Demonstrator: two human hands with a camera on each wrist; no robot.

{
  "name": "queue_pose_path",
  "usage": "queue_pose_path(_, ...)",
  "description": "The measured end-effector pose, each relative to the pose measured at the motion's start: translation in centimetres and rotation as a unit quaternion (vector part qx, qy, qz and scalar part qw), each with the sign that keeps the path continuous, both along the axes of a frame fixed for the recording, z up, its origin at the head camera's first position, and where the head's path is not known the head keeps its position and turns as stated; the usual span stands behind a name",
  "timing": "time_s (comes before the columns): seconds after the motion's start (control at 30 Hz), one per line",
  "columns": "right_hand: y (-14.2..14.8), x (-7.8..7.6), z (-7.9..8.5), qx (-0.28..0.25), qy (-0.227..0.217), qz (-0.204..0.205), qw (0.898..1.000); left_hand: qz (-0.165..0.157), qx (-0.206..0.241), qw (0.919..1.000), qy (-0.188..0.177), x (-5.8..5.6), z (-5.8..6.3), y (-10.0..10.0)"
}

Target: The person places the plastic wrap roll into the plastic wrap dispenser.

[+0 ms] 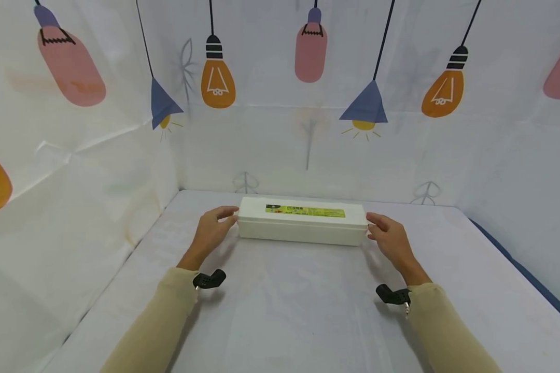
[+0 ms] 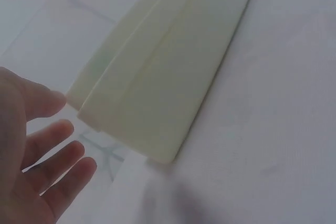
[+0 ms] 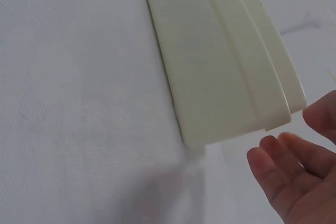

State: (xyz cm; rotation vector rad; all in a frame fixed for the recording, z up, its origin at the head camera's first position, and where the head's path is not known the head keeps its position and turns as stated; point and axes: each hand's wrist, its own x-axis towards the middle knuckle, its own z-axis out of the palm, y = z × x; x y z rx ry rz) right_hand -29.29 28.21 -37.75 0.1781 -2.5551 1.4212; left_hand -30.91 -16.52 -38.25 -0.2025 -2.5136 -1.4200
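A long cream-white lidded box (image 1: pixel 302 233) lies crosswise on the white surface, with a yellow-green label (image 1: pixel 305 211) on its lid. My left hand (image 1: pixel 212 232) is at the box's left end, fingers loosely bent. In the left wrist view, one fingertip (image 2: pixel 56 103) of it meets the lid's corner, while the other fingers stay apart from the box. At the right end is my right hand (image 1: pixel 389 239), held in much the same way. The right wrist view has a fingertip (image 3: pixel 315 116) at the lid's edge, the remaining fingers off the box. The box's contents are hidden.
Behind the box rises a white cloth wall (image 1: pixel 270 140) printed with hanging lamps and bulbs. Another white wall (image 1: pixel 74 207) borders the left side. A dark blue strip (image 1: pixel 518 261) runs along the right edge of the white tabletop (image 1: pixel 303 311).
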Motion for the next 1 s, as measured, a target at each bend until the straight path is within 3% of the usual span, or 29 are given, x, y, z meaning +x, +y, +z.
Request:
queue_pose_path(0.23,-0.3,0.1,1.0,0.025,-0.008,-0.022,0.999,-0.005,-0.042,0.9982,0.042,-0.1,0.7,0.2)
queue_pose_path(0.6,-0.7,0.2,2.1,0.105,-0.001,-0.027,0.994,-0.018,-0.13,0.9866,0.097,0.1,1.8,0.9)
queue_pose_path(1.0,-1.0,-0.2,3.3,0.171,0.036,-0.013,0.985,-0.015,-0.256,0.9601,0.112,0.2,3.1,0.7)
